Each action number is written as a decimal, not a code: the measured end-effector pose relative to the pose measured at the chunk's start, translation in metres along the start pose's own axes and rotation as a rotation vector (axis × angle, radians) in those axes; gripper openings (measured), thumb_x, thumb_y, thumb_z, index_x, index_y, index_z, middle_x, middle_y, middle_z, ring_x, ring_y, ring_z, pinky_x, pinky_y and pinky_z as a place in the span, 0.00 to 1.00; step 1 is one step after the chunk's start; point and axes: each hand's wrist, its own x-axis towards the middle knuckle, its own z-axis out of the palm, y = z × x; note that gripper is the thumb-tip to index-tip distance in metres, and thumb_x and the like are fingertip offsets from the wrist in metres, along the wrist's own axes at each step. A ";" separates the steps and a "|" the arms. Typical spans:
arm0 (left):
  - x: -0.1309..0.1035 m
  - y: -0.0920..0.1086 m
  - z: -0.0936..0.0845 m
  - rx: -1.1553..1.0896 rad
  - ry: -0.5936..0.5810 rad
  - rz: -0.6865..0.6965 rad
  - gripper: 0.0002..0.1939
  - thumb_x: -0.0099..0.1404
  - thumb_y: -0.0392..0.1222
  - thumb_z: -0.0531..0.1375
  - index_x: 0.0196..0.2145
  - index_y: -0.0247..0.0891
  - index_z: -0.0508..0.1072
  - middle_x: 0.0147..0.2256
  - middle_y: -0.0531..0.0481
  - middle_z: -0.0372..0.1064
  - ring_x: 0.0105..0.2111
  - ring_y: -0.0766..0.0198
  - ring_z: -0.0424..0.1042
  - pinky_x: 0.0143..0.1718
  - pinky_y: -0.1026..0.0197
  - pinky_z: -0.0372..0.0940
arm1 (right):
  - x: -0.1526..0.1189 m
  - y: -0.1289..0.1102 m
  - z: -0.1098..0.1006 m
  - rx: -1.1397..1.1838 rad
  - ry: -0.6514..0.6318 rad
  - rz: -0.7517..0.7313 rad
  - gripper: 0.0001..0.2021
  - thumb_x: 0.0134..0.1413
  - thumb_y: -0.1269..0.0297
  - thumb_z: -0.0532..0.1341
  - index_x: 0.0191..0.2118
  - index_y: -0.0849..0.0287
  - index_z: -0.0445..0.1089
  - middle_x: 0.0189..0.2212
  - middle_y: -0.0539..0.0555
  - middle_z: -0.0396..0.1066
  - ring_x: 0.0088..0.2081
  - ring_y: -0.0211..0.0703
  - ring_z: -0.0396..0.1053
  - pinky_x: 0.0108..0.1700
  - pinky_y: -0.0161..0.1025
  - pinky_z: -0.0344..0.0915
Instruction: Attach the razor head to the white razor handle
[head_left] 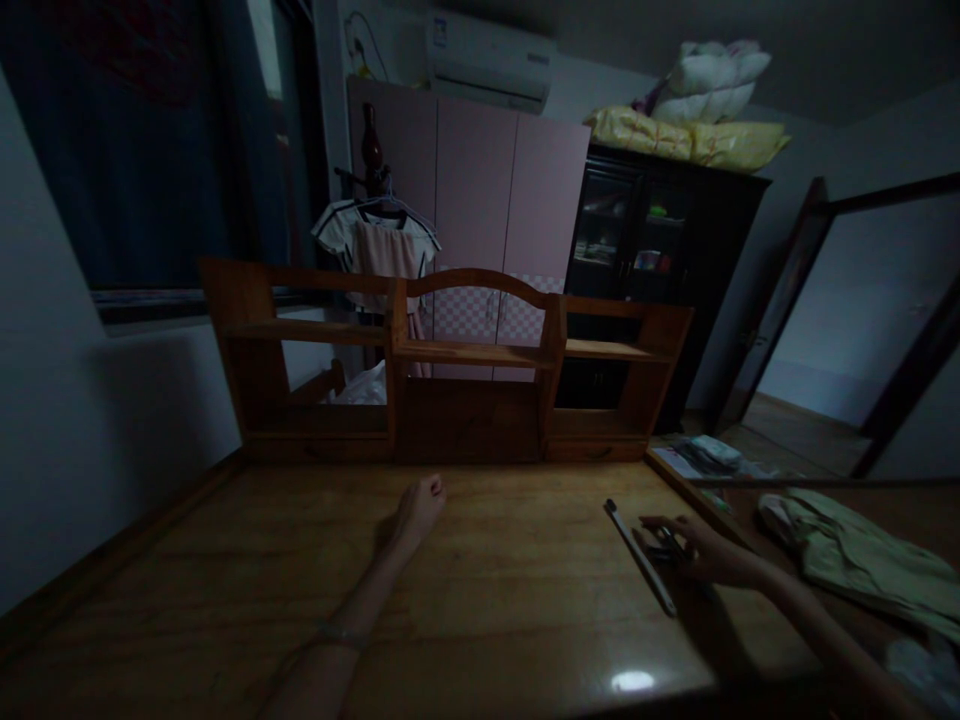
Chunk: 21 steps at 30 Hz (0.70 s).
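My left hand (pixel 421 506) is closed in a fist above the wooden desk (pixel 495 580), with nothing showing in it. At the right side of the desk, my right hand (pixel 697 550) has its thumb and fingers around a small dark object with a shiny metallic part (pixel 666 546). Its kind is too dim and small to make out, and the fingers partly cover it. Just left of that hand lies a toothbrush (pixel 641 560), slanting, its dark-bristled head pointing away from me. My right hand and the toothbrush are apart.
A wooden shelf unit (pixel 469 352) with small drawers stands along the desk's far edge. Right of the desk's raised edge lie a folded greenish cloth (pixel 855 550) and a white packet (pixel 716 450). Behind are a pink wardrobe (pixel 476 190) and a dark cabinet (pixel 720 230).
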 end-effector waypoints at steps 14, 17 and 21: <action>-0.001 0.002 -0.001 -0.001 -0.010 0.017 0.11 0.56 0.36 0.51 0.19 0.38 0.51 0.18 0.59 0.46 0.21 0.70 0.49 0.24 0.64 0.40 | 0.063 -0.138 0.072 0.220 -0.296 -0.296 0.31 0.34 0.69 0.68 0.51 0.47 0.69 0.41 0.51 0.63 0.35 0.39 0.65 0.38 0.35 0.64; -0.001 0.002 0.000 0.003 0.001 0.013 0.11 0.56 0.37 0.50 0.19 0.38 0.51 0.18 0.59 0.45 0.21 0.71 0.49 0.24 0.64 0.40 | 0.067 -0.183 0.098 0.326 -0.254 -0.303 0.35 0.30 0.65 0.71 0.52 0.48 0.67 0.42 0.51 0.63 0.35 0.39 0.65 0.39 0.36 0.63; -0.002 0.004 -0.003 0.013 0.046 -0.003 0.12 0.58 0.37 0.50 0.19 0.37 0.52 0.18 0.58 0.46 0.21 0.71 0.49 0.24 0.64 0.41 | 0.071 -0.216 0.121 0.492 -0.224 -0.305 0.36 0.31 0.65 0.72 0.53 0.49 0.65 0.43 0.52 0.63 0.34 0.39 0.65 0.37 0.37 0.65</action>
